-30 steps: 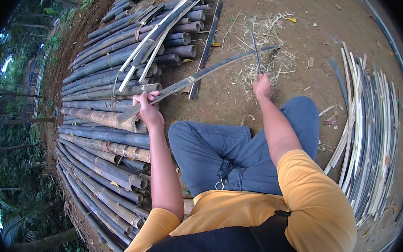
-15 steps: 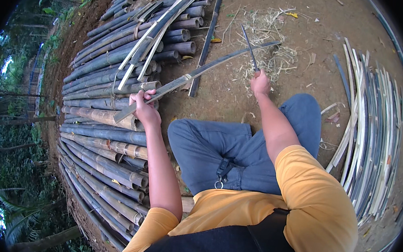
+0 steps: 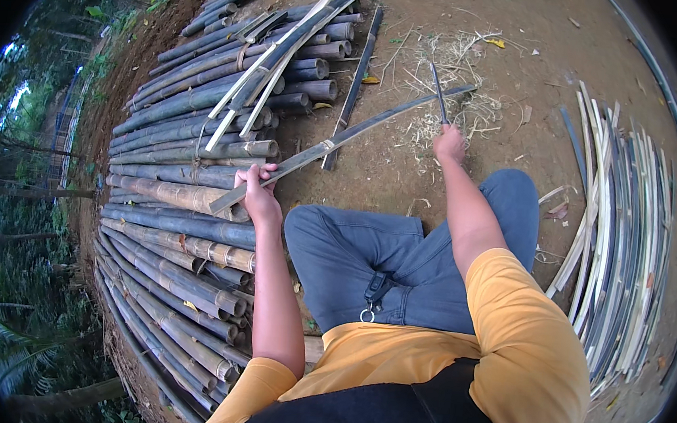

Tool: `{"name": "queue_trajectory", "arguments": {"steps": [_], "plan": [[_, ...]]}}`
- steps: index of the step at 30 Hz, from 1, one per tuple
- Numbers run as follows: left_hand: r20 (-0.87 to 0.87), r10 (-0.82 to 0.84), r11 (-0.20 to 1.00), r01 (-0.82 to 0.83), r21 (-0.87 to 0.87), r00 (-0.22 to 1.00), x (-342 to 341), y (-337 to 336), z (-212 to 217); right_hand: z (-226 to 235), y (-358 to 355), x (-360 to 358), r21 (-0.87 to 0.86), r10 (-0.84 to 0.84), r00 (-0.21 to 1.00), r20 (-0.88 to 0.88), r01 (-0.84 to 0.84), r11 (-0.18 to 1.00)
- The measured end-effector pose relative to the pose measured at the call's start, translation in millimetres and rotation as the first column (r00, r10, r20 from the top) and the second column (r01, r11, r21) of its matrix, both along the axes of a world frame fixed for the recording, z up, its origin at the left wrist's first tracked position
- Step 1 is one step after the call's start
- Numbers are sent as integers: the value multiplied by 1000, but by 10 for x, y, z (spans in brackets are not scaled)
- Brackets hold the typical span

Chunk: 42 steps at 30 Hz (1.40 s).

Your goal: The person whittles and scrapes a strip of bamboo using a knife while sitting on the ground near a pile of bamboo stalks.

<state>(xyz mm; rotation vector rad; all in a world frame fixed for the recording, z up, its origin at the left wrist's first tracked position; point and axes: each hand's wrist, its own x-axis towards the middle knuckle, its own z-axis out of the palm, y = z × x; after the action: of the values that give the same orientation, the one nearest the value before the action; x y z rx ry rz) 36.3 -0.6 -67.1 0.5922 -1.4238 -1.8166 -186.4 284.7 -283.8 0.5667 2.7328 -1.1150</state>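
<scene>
My left hand (image 3: 259, 193) is closed around the near end of a long, flat bamboo strip (image 3: 361, 127). The strip slants up and to the right, its far end over a heap of pale shavings (image 3: 474, 103). In my right hand (image 3: 449, 143) is a long-bladed knife (image 3: 437, 88), gripped by its handle with the dark, narrow blade pointing away from me. The blade crosses the strip near its far end; whether they touch, I cannot tell.
Cut bamboo poles (image 3: 189, 196) are stacked at left, with split strips (image 3: 275, 59) lying on them. One dark strip (image 3: 355, 85) rests on the dirt ahead. A large bundle of thin strips (image 3: 622, 242) lies at right. My legs (image 3: 383, 255) are crossed in front of me.
The knife's blade has swung to the right and now lies across the strip's far part. My left hand still holds the strip. The whole view has shifted slightly.
</scene>
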Motion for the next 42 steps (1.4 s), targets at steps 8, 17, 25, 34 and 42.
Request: {"name": "queue_trajectory", "arguments": {"steps": [8,17,25,34,42], "plan": [[16,105,994,-105,-1,994,-138,-90,63,118,-295,506,-32,-32,998,47,33,999],[1,128,991,-128,26,992,-282,-103,70,-99,-173,178,81,-58,998,-6,58,995],[1,158,987,-158,40,987,-239,-149,63,31,-258,341,127,172,985,-5,-170,977],[-25,164,986,-164,12,986,-306,-15,107,-347,-97,257,33,-299,948,109,297,954],[-52,89,995,-91,-35,995,-289,-37,203,107,-245,314,-87,-216,976,31,218,972]]}}
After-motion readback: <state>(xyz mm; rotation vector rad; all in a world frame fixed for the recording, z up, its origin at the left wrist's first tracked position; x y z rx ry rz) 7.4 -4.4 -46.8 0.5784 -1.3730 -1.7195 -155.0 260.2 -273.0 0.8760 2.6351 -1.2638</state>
